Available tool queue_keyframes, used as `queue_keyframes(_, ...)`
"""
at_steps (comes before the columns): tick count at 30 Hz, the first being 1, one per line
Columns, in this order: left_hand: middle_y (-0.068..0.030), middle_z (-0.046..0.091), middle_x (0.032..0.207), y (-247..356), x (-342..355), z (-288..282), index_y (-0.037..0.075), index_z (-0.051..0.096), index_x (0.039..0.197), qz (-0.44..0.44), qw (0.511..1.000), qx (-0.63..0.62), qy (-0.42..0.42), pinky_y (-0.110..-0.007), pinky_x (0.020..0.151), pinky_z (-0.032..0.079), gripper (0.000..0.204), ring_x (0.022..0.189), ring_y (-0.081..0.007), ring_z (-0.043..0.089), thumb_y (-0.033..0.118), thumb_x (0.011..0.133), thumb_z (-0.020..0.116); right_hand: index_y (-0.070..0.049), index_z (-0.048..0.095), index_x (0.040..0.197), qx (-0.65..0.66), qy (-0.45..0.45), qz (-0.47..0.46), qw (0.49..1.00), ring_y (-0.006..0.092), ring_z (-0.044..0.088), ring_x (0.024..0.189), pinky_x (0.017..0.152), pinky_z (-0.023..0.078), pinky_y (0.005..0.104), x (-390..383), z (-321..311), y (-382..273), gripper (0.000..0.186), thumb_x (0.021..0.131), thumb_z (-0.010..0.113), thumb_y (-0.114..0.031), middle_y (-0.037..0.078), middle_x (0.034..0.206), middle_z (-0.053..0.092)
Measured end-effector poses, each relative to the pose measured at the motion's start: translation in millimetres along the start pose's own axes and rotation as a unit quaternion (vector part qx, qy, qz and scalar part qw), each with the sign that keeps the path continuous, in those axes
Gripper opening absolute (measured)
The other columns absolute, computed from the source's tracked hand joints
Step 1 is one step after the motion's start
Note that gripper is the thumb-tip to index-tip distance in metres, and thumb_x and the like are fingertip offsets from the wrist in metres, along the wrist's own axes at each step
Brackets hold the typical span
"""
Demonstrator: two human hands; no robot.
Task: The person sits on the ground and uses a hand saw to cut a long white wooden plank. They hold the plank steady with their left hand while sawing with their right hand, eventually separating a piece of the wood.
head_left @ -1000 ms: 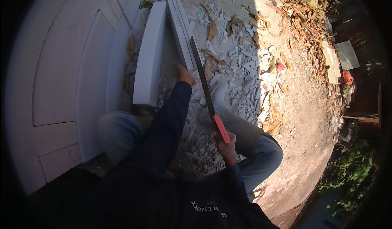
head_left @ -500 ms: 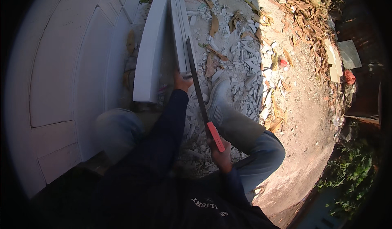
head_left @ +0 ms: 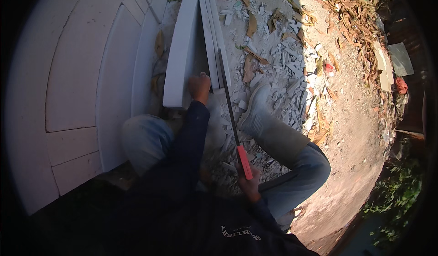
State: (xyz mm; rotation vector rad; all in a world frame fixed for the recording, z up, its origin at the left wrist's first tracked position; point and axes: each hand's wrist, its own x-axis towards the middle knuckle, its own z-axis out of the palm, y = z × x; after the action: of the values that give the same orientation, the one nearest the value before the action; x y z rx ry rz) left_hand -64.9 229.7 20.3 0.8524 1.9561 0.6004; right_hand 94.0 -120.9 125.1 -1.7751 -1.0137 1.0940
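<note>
Within right grip (head_left: 250, 185), saw handle (head_left: 244, 161) partly hidden.

I held a saw (head_left: 230, 107) by its straight red handle (head_left: 244, 162), its long, narrow dark blade slanting away from me and a little to the left. The blade's far end lay along the rightmost of three slim white strips (head_left: 209, 37), and I could not tell whether its teeth sat in a cut. The strips ran lengthwise away from me, side by side, with thin dark lines between them. Left of them lay a thicker white block (head_left: 179, 57), long and straight-edged, its right side in shadow, close to the strips at the far end and farther apart toward me.
</note>
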Motion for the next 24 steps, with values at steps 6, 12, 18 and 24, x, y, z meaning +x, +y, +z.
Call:
queue_keyframes(6, -0.0316, 0.066, 0.12, 123, 55, -20, -0.013, 0.061, 0.124, 0.342, 0.917, 0.138, 0.154, -0.047, 0.101, 0.048, 0.061, 0.116, -0.045, 0.062, 0.042, 0.098, 0.057, 0.006, 0.059, 0.134, 0.016, -0.02, 0.001, 1.0, 0.0103, 0.061, 0.11, 0.093, 0.047, 0.0273, -3, 7, -8, 0.041, 0.098, 0.066, -0.011, 0.016, 0.122, 0.071)
queue_keyframes(12, -0.0321, 0.06, 0.131, 71, 96, 44, -0.011, 0.049, 0.14, 0.243, 0.967, -0.069, -0.041, -0.044, 0.105, 0.043, 0.066, 0.125, -0.0459, 0.055, 0.046, 0.106, 0.04, 0.006, 0.057, 0.135, -0.023, -0.017, 0.026, 0.999, 0.0089, 0.062, 0.102, 0.088, 0.049, 0.0259, -3, -5, -6, 0.043, 0.097, 0.067, -0.012, 0.016, 0.114, 0.073)
queue_keyframes(18, -0.0311, 0.065, 0.123, 46, 76, 35, -0.004, 0.062, 0.129, 0.258, 0.96, -0.106, 0.009, -0.047, 0.102, 0.044, 0.057, 0.12, -0.0469, 0.058, 0.043, 0.106, 0.039, 0.006, 0.061, 0.131, -0.013, -0.009, -0.007, 1.0, 0.0057, 0.058, 0.084, 0.075, 0.05, 0.0261, -3, 4, -14, 0.04, 0.097, 0.068, -0.016, 0.012, 0.094, 0.073)
queue_keyframes(24, -0.0328, 0.067, 0.108, 54, 64, 36, -0.003, 0.067, 0.115, 0.292, 0.953, -0.043, 0.065, -0.051, 0.095, 0.048, 0.05, 0.107, -0.052, 0.061, 0.037, 0.105, 0.038, 0.007, 0.063, 0.126, -0.086, -0.004, -0.012, 0.996, 0.0076, 0.055, 0.07, 0.066, 0.049, 0.0285, -43, 2, -11, 0.038, 0.097, 0.068, -0.017, 0.007, 0.08, 0.069)
